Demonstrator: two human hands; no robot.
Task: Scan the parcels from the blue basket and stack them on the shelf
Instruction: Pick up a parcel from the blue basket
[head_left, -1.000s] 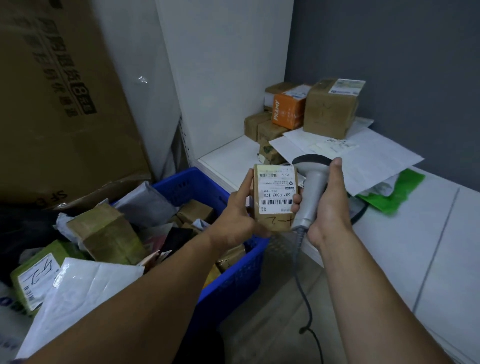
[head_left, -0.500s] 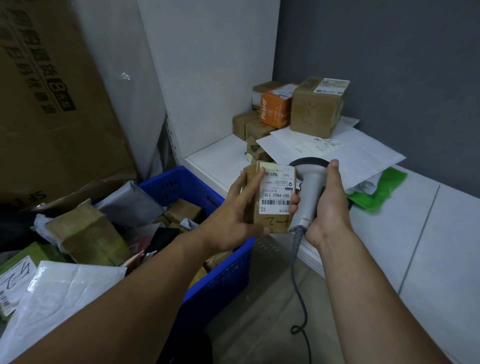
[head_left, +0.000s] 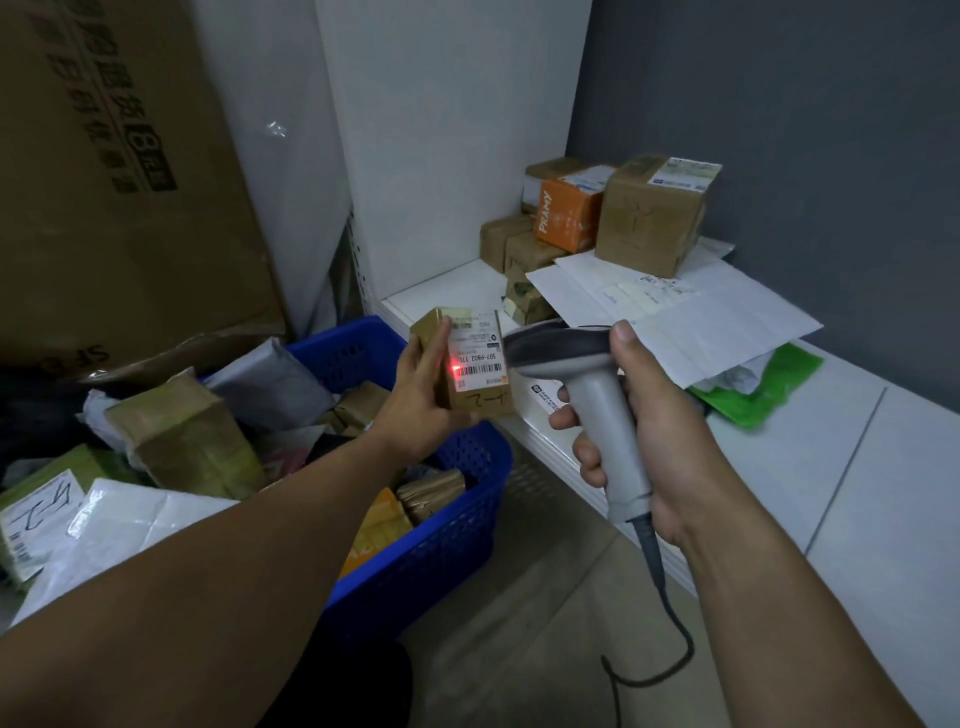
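The parcel (head_left: 475, 387) was up in the left hand (head_left: 418, 402), over the far corner of the blue basket (head_left: 467, 499) and just short of the shelf (head_left: 441, 296) edge. The fingers (head_left: 440, 343) were closed round the box's left side and lower edge in a firm grasp. The box stood on end, long axis near upright, its label (head_left: 480, 353) turned to the camera.

And there was the scanner (head_left: 582, 364), clamped in the right hand (head_left: 649, 441), that hand's fingers (head_left: 589, 460) wrapped round the grip and the thumb up behind the head. Its nose pointed left, straight across at the label, with the two just beside each other but apart. A red spot (head_left: 456, 370) glowed at the left end of the barcode, so the scan itself looked to be the step in hand. Whether it had registered, no telling.

The next move turned on this: the stack of boxes (head_left: 649, 218) sat at the back of the shelf, ahead and to the right of the parcel, beyond the scanner head and the white mailers (head_left: 691, 317). The right hand was nearer the shelf but busy, and the left one had the box. It would likely have to go forward past the scanner's nose. The bare shelf left of the mailers looked the easiest landing. The basket was heaped with parcels, so this was early going by the look of it.
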